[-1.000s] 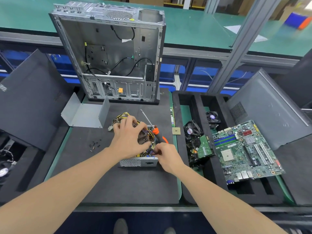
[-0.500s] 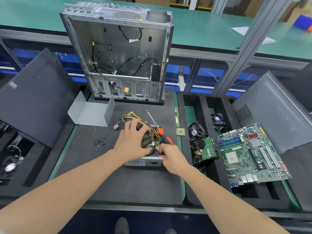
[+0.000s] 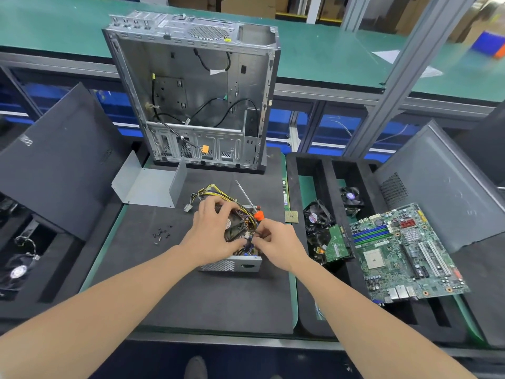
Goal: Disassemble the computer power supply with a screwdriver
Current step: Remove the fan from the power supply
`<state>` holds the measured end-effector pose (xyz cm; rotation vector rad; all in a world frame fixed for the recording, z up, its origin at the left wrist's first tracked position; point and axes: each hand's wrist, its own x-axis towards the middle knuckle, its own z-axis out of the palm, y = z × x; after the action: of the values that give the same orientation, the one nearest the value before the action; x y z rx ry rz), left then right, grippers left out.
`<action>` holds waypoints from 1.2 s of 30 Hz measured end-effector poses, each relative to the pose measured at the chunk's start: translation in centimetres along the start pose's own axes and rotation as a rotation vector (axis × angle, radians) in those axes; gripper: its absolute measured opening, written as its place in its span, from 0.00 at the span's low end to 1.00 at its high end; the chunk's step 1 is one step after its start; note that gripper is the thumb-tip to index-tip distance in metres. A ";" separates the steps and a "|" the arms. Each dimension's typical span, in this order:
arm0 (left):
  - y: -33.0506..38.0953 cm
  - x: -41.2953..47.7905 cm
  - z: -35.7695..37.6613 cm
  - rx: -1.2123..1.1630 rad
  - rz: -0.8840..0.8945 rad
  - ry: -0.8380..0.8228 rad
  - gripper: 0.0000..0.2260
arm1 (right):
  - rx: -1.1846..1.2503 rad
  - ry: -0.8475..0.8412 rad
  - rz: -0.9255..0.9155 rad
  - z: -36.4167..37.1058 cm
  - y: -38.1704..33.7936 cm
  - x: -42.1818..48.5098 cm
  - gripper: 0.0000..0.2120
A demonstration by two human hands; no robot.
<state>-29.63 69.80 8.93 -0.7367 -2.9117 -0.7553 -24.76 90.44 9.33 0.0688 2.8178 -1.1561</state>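
Power supply (image 3: 240, 265) sits open at centre of black foam mat (image 3: 205, 296), in front of the gutted computer case (image 3: 196, 99). Left hand (image 3: 211, 233) curls over the black fan (image 3: 235, 228) inside, gripping it. Right hand (image 3: 278, 246) pinches at the wiring (image 3: 247, 216) beside it. Orange-handled screwdriver (image 3: 258, 215) lies on the supply's far right corner, unheld. Loose screws (image 3: 161, 233) to the left.

Stripped computer case (image 3: 191, 99) stands upright at the back of the black foam mat (image 3: 218, 302), open side forward, loose black cables inside. Dark side panel (image 3: 54, 165) leans at left, grey side panel (image 3: 442, 187) at right. Motherboard (image 3: 404, 253) lies tilted across the right foam tray (image 3: 306, 296). Cooling fan (image 3: 317, 214) and green circuit board (image 3: 337, 246) sit just left of it, second fan (image 3: 351, 196) behind, and CPU chip (image 3: 291, 216) at the mat's right edge.
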 end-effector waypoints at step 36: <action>-19.6 9.6 -15.5 0.301 -0.069 -0.217 0.31 | 0.138 0.138 -0.106 9.1 -19.6 16.0 0.02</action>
<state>-48.25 51.67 15.29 -0.7287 -3.1545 -0.2404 -41.53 70.13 14.90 0.0098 2.8872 -1.4206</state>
